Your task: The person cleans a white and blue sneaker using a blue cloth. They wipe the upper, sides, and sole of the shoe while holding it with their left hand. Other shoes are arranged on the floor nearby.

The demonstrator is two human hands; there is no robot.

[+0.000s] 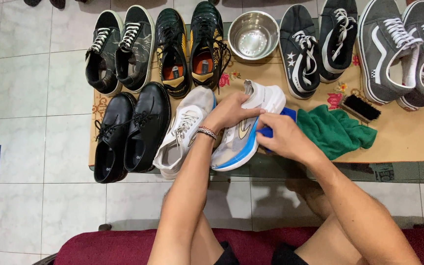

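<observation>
Sneaker, light and soft-sided, clamped in my left hand; my right hand pinches a blue cloth against its sole.

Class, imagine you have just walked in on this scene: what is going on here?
A seated person holds a white running shoe with a blue sole edge over a low table. The left hand steadies the shoe on its side, while the right hand presses a blue cloth against it. Its white partner shoe lies alongside. Nearby sit a green towel, a black-bristled wooden brush, a steel bowl and several other pairs of shoes.
</observation>
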